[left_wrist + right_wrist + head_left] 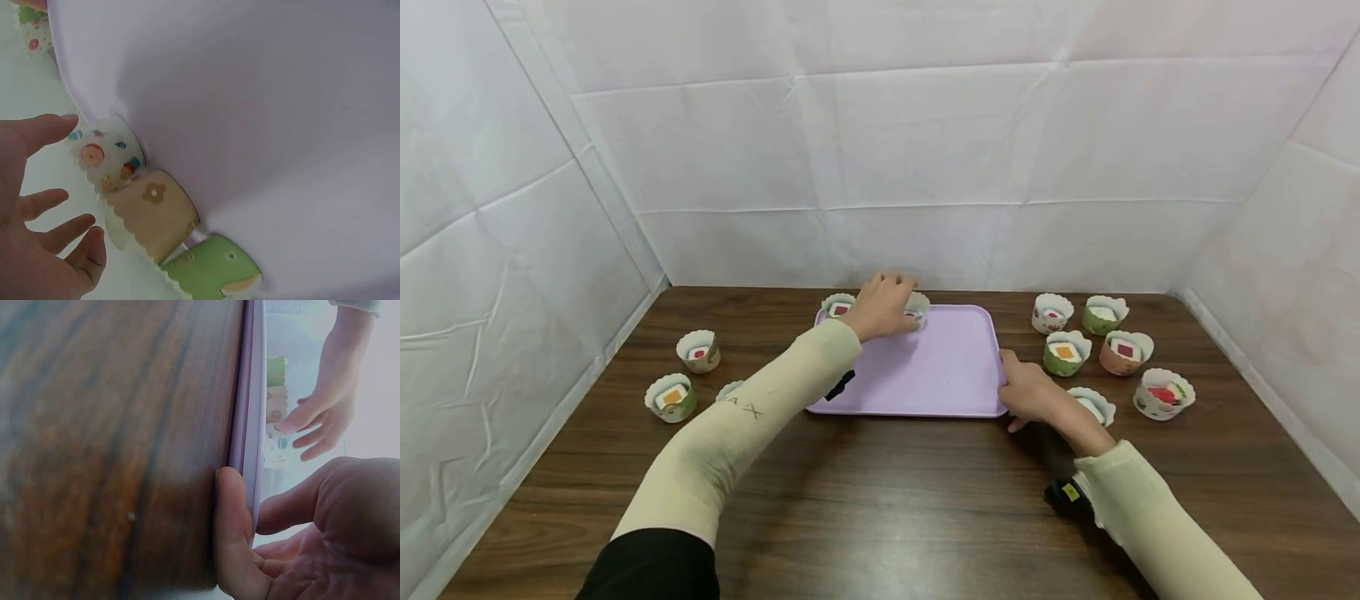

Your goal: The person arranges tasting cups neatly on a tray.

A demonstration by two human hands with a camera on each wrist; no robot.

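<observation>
Between hands (883, 307) (1030, 390), broad tray (940, 367), right edge (993, 332) pinched

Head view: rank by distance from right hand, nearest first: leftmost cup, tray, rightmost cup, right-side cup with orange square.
1. Tray: the right hand grips its right edge.
2. Right-side cup with orange square: just beyond the hand, slightly right.
3. Rightmost cup: farther right.
4. Leftmost cup: past the tray, far left.

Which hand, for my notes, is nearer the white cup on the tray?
The left hand, just beside the cup; the right hand grips the tray by its right edge.
</observation>
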